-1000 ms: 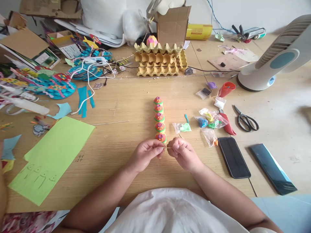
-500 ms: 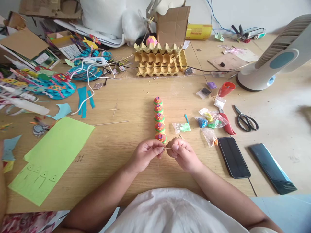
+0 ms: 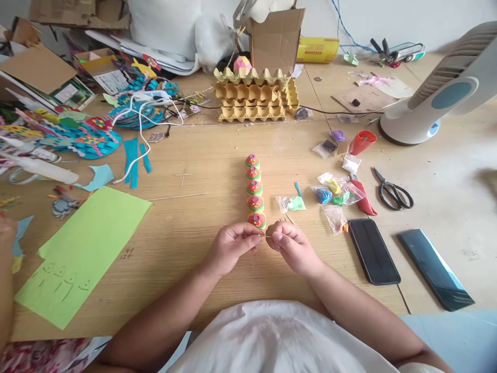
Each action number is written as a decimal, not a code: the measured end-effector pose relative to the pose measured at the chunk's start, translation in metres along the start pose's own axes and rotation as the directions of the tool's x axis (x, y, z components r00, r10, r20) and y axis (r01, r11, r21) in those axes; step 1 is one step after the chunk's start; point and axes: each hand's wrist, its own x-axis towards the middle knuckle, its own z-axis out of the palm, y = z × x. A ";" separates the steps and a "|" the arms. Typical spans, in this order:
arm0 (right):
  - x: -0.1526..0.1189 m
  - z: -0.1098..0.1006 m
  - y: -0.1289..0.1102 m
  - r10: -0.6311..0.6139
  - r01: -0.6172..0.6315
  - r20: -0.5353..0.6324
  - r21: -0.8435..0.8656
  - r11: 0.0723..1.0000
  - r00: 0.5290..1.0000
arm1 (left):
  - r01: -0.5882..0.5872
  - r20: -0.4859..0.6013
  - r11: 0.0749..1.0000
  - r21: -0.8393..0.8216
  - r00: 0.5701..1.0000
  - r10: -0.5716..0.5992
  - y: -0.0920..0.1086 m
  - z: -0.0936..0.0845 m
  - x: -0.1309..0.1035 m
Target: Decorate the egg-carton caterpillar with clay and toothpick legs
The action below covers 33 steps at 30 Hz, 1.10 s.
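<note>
A row of several red, green and yellow decorated domes point(image 3: 254, 187) runs away from me down the middle of the table. Just in front of its nearest dome, my left hand point(image 3: 236, 246) is closed in a pinch; what sits between its fingertips is too small to name. My right hand point(image 3: 291, 244) is closed on a thin wooden stick point(image 3: 267, 237), whose end points to my left fingertips. Beyond my right hand lie a bag of light green clay point(image 3: 296, 203) and a small blue tool point(image 3: 297, 188).
Clay bags point(image 3: 323, 195), scissors point(image 3: 394, 196) and two phones, one black point(image 3: 375, 252), lie to the right, with a white fan point(image 3: 430, 103) behind. Green paper point(image 3: 93, 243) lies left; egg cartons point(image 3: 252, 96) stand at the back. Another person's arm point(image 3: 5, 280) shows at the left edge.
The other person's arm at the left edge has moved further into view, and the papers beside it have shifted slightly. My hands have hardly moved.
</note>
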 end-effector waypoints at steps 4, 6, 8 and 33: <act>0.000 0.000 -0.001 -0.008 0.009 0.008 -0.072 0.997 1.000 | -0.048 -0.031 0.995 0.090 0.998 0.051 0.000 -0.001 0.000; 0.000 0.001 -0.003 -0.013 0.014 0.009 -0.112 0.994 1.000 | -0.104 -0.042 0.984 0.142 0.993 0.111 0.003 0.001 0.000; 0.001 0.002 -0.006 -0.008 0.009 0.006 -0.149 0.989 1.000 | -0.168 -0.063 0.963 0.210 0.981 0.185 0.007 0.002 0.001; 0.001 0.008 -0.017 -0.070 0.086 0.052 -0.416 0.906 0.996 | -0.137 -0.039 0.976 0.170 0.988 0.146 0.010 0.001 0.000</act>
